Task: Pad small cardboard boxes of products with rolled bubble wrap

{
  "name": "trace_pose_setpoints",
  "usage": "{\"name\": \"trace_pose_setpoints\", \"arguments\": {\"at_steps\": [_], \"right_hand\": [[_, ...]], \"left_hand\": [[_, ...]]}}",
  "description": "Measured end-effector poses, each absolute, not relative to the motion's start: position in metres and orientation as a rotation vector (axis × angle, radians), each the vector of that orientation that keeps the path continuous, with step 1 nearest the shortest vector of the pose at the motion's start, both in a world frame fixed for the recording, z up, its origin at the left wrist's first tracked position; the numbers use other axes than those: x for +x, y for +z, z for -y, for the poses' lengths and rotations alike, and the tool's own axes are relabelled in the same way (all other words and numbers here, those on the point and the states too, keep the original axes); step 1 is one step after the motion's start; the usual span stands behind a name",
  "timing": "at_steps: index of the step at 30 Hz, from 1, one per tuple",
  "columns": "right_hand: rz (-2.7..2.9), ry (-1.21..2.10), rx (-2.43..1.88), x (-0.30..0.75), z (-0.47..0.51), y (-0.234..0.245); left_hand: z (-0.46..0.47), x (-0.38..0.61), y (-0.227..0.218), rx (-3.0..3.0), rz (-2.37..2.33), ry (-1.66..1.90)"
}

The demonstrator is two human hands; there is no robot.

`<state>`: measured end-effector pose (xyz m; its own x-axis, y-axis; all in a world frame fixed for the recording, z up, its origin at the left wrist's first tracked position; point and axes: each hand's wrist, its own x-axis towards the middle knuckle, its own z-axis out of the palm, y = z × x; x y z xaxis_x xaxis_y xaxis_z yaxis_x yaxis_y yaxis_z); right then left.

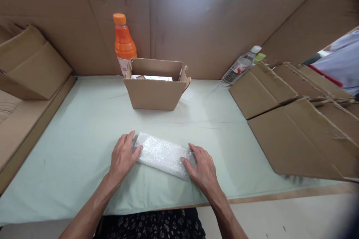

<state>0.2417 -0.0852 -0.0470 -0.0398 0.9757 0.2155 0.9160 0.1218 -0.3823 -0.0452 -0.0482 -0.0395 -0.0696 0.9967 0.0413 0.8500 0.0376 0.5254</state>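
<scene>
Bracketing a flat, clear bubble-wrap packet (pixel 162 155) on pale green cloth (pixel 92 145), left hand (pixel 123 157) and right hand (pixel 202 166) touch its opposite ends, half-open, no closed grip, likely steadying it.

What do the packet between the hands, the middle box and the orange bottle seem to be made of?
The packet looks wrapped in shiny, clear bubble plastic: see its dimpled glints. The box seems matt brown cardboard, with raw cut edges. The bottle is probably smooth plastic, judging by its moulded curves.

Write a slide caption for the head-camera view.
Left hand and right hand touch a bubble-wrapped packet before an open cardboard box.
</scene>
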Motion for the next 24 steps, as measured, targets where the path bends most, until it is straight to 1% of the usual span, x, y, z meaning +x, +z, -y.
{"name": "trace_pose_setpoints", "arguments": {"at_steps": [3, 5, 9, 12, 16, 18, 20, 22, 24], "right_hand": [[2.093, 0.177, -1.847, 0.236, 0.073, -0.042], [2.125, 0.241, -1.843, 0.231, 0.071, -0.037], [1.964, 0.572, -1.777, 0.227, 0.086, -0.023], [1.851, 0.760, -1.617, 0.219, 0.114, -0.012], [1.919, 0.824, -1.285, 0.191, 0.152, -0.015], [1.931, 0.904, -1.274, 0.176, 0.163, -0.024], [1.860, 1.000, -1.366, 0.167, 0.167, -0.033], [1.731, 1.121, -1.453, 0.165, 0.167, -0.039], [1.607, 1.273, -1.473, 0.168, 0.163, -0.041]], "left_hand": [[0.043, -0.043, -0.034, 1.872, -1.960, 0.424], [0.040, -0.041, -0.030, 1.869, -1.912, 0.327], [0.036, -0.045, -0.015, 1.884, -1.775, 0.249], [0.025, -0.048, 0.011, 2.069, -1.669, 0.224], [-0.006, -0.032, 0.040, 2.444, -1.478, 0.119], [-0.021, -0.018, 0.041, 2.517, -1.430, 0.069], [-0.029, -0.007, 0.031, 2.515, -1.463, 0.086], [-0.022, -0.007, 0.017, 2.501, -1.535, 0.149], [0.004, -0.020, 0.003, 2.492, -1.571, 0.306]]}}
